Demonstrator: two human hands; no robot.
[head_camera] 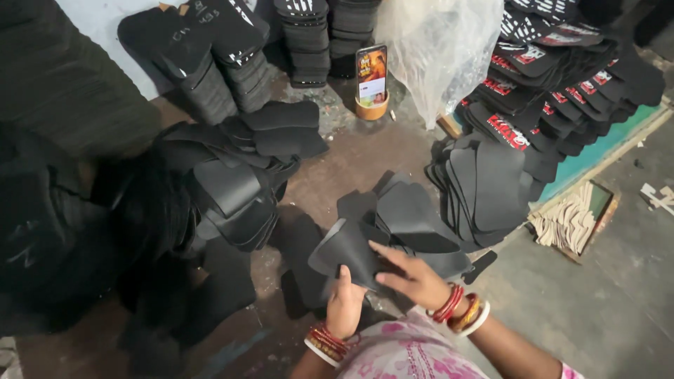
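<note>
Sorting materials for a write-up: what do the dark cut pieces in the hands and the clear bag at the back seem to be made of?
Dark cut pieces: probably thin foam or rubber sheet, matte black; the one under the left hand and right hand curves without creasing. Clear bag: thin plastic film, translucent, glossy and crinkled.

Floor (pixel 365 158) carries all items. Cut sheet pieces (pixel 414 224) lie centre, before the hands. Loose heap (pixel 239 175) to their left, fanned stack (pixel 491 186) to their right. Phone (pixel 371 74) stands behind in a tape roll (pixel 371 109), bag (pixel 439 49) just right of it
</note>
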